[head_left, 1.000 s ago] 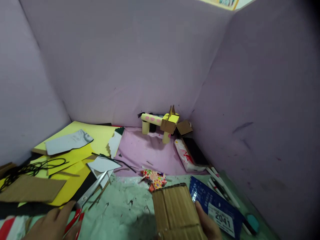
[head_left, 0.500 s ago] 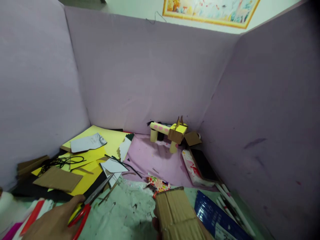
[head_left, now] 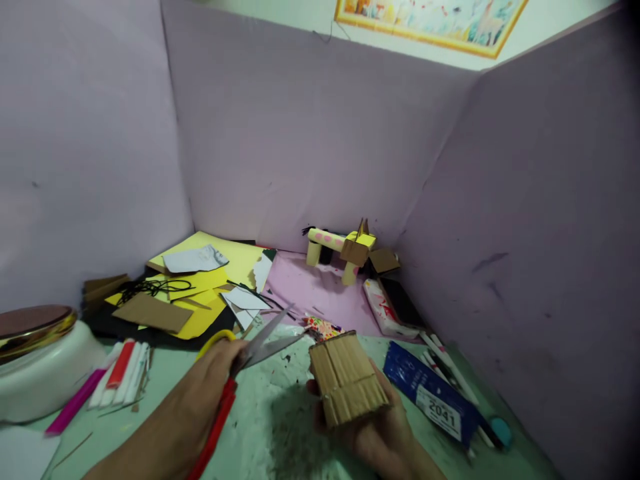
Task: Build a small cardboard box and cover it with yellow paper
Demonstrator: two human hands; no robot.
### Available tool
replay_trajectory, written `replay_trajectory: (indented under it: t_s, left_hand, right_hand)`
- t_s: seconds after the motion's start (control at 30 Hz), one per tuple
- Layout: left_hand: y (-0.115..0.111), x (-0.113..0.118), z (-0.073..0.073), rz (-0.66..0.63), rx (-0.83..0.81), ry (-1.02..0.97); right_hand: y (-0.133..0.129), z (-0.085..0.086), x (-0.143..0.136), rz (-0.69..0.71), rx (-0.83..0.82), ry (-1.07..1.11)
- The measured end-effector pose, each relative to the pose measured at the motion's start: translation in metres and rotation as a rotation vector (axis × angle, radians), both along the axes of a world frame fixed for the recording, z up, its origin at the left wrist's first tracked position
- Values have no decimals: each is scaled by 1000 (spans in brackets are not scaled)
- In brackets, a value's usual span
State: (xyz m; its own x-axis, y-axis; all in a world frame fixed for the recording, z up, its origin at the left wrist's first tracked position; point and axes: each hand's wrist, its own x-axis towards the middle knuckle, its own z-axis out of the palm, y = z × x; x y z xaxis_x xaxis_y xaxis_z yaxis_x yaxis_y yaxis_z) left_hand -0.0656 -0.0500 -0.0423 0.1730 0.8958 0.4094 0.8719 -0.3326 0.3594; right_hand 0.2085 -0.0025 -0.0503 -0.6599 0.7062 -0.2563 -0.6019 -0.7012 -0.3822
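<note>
My left hand (head_left: pixel 200 393) is wrapped round scissors (head_left: pixel 260 343) with one red and one yellow handle; their blades are parted and point right. In my right hand (head_left: pixel 375 427) is a small block of ribbed brown cardboard (head_left: pixel 345 380), gripped from below and from the sides. A gap separates the blade tips from the cardboard. Behind both hands, a yellow animal figure (head_left: pixel 340 247) with pink spots and a cardboard head stands near the back wall.
Yellow sheets (head_left: pixel 200 287) and cardboard scraps lie at the left. Markers (head_left: pixel 120 373) and a white round container (head_left: pixel 45 373) are nearer. At the right are a dark phone (head_left: pixel 400 303) on a white pack and a blue packet (head_left: pixel 415 377).
My left hand has moved right with the scissors, whose blades have opened. The view has shifted, so more of my right hand, the cardboard block and the white container shows.
</note>
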Motion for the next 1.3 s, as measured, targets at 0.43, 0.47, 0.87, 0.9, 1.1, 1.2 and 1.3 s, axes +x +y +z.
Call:
replay_trajectory:
  t_s: [0.43,0.47,0.87,0.9,1.1,1.2,1.3]
  left_hand:
    - [0,47,6,-168,-134,30]
    - [-1,45,4,-163,-154,28]
    - [-7,46,7,-202,-262,18]
    - [-8,46,7,-202,-251,27]
    - [-9,45,5,-186,-178,78]
    - [-8,43,0,-190,-119,128]
    - [-8,42,-6,-198,-41,161]
  right_hand:
    - [-5,2,11,-32,119,-94]
    - [-5,1,10,-25,111,-110]
    - [-8,-6,7,-37,60,-208]
    - [-9,-6,7,-55,58,-212]
    - [-11,-2,6,-34,53,-266]
    - [-11,-3,8,-28,75,-297]
    - [-10,-8,12,-3,96,-292]
